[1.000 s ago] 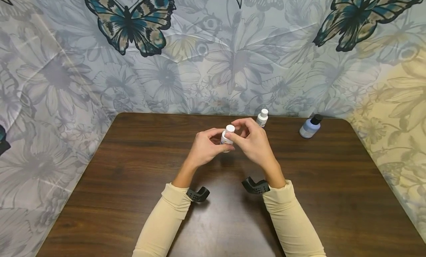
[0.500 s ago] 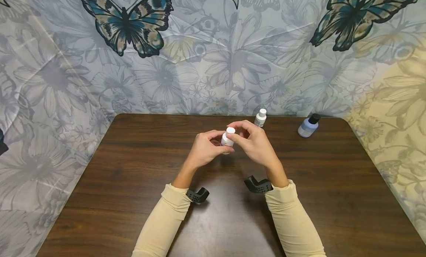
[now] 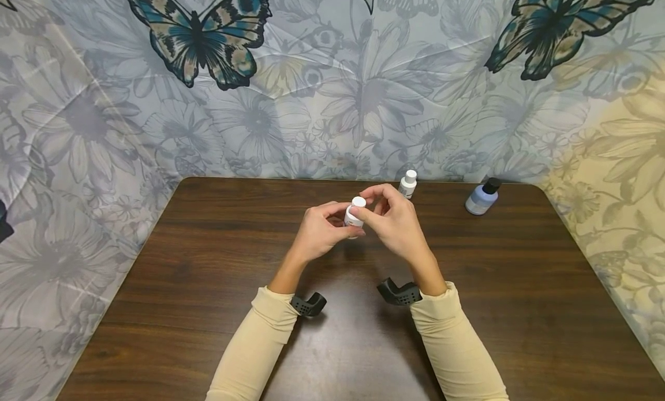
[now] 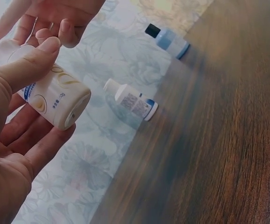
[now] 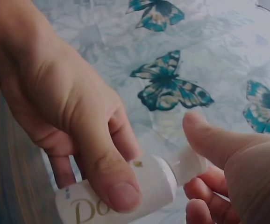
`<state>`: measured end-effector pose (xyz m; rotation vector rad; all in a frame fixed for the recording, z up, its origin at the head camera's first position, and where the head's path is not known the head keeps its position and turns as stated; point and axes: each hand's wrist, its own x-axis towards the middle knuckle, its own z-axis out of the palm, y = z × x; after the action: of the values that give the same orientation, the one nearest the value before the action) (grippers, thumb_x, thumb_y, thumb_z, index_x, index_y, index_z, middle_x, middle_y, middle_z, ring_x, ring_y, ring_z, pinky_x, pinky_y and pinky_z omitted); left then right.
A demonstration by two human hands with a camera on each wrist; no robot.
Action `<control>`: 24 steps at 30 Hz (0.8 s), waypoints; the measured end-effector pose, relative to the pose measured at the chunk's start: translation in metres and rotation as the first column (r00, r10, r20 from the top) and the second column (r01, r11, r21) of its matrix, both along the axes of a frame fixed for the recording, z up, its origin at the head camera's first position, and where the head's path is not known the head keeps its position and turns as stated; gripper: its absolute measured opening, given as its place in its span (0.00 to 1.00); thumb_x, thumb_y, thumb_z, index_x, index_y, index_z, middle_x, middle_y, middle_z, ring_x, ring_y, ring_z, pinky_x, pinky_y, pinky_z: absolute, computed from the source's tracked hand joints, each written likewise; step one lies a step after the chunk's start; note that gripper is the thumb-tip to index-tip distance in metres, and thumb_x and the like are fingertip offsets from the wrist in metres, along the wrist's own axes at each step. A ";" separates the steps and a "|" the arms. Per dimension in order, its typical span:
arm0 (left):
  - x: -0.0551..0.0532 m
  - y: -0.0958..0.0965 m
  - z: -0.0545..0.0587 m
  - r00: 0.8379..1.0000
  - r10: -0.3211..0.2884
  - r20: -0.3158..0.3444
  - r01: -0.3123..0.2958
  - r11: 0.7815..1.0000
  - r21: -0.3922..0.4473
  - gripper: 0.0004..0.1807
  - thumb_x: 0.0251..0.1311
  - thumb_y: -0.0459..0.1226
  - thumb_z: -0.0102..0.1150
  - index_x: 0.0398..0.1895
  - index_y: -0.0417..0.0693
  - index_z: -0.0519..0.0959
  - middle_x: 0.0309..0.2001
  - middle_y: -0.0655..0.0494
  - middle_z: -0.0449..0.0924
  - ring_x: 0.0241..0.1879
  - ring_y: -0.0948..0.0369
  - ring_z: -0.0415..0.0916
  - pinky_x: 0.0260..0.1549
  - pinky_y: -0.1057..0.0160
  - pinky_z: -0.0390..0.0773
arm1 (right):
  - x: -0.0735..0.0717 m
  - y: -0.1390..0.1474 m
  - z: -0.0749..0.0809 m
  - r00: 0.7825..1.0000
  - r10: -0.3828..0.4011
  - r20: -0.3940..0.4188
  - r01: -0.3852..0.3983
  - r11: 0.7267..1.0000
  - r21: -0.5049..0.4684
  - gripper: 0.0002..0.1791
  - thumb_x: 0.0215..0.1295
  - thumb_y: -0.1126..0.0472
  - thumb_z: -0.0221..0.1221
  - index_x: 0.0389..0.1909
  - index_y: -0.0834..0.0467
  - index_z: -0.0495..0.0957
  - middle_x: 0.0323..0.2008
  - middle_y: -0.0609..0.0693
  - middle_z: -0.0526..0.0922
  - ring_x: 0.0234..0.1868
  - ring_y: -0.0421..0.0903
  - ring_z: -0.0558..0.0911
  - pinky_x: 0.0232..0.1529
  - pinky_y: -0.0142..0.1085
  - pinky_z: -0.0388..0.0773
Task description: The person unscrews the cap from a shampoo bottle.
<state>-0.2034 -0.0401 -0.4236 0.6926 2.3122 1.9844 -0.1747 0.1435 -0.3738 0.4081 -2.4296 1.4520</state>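
Note:
My left hand (image 3: 321, 233) grips the body of a small white Dove bottle (image 3: 353, 219), held upright over the middle of the table. In the left wrist view the thumb lies across the bottle's side (image 4: 55, 100) and the fingers curl beneath it. Gold and blue print shows on the label. My right hand (image 3: 397, 223) pinches the bottle's white cap (image 5: 191, 167) between thumb and fingers, as the right wrist view shows. Part of the cap is hidden by the right thumb.
A second white bottle (image 3: 407, 185) stands near the table's back edge, just behind the right hand. Further right is a light blue bottle with a black cap (image 3: 482, 198). A butterfly-print cloth (image 3: 260, 118) hangs behind the dark wooden table (image 3: 208, 262).
The right hand swings slightly to the right and then back, its fingers staying at the cap. The left hand keeps its grip on the bottle in nearly the same place.

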 end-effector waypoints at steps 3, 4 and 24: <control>0.000 0.001 0.000 1.000 0.004 -0.004 -0.004 1.000 -0.007 0.23 0.45 0.36 0.83 0.48 0.48 0.88 0.40 0.50 0.87 0.36 0.62 0.88 0.39 0.63 0.89 | 0.000 -0.002 -0.001 1.000 -0.029 -0.011 0.029 1.000 -0.002 0.17 0.58 0.55 0.75 0.43 0.57 0.81 0.29 0.51 0.80 0.23 0.40 0.71 0.22 0.27 0.67; 0.000 0.001 0.000 1.000 0.005 -0.006 -0.005 1.000 -0.012 0.24 0.45 0.36 0.83 0.49 0.48 0.88 0.40 0.50 0.88 0.35 0.62 0.88 0.38 0.63 0.89 | 0.000 -0.002 -0.001 0.999 -0.031 -0.015 0.031 1.000 -0.003 0.17 0.58 0.55 0.75 0.43 0.57 0.81 0.28 0.51 0.79 0.23 0.40 0.71 0.22 0.27 0.67; 0.001 -0.002 0.002 0.999 0.019 -0.027 -0.020 0.999 -0.034 0.24 0.46 0.37 0.82 0.50 0.47 0.87 0.40 0.50 0.87 0.37 0.62 0.87 0.39 0.64 0.89 | 0.002 0.002 0.002 0.996 0.064 0.056 -0.063 0.998 -0.007 0.19 0.65 0.57 0.70 0.56 0.54 0.81 0.43 0.49 0.84 0.29 0.43 0.75 0.28 0.28 0.72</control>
<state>-0.2027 -0.0424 -0.4214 0.7009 2.3714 1.9505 -0.1731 0.1459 -0.3716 0.4533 -2.4775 1.5145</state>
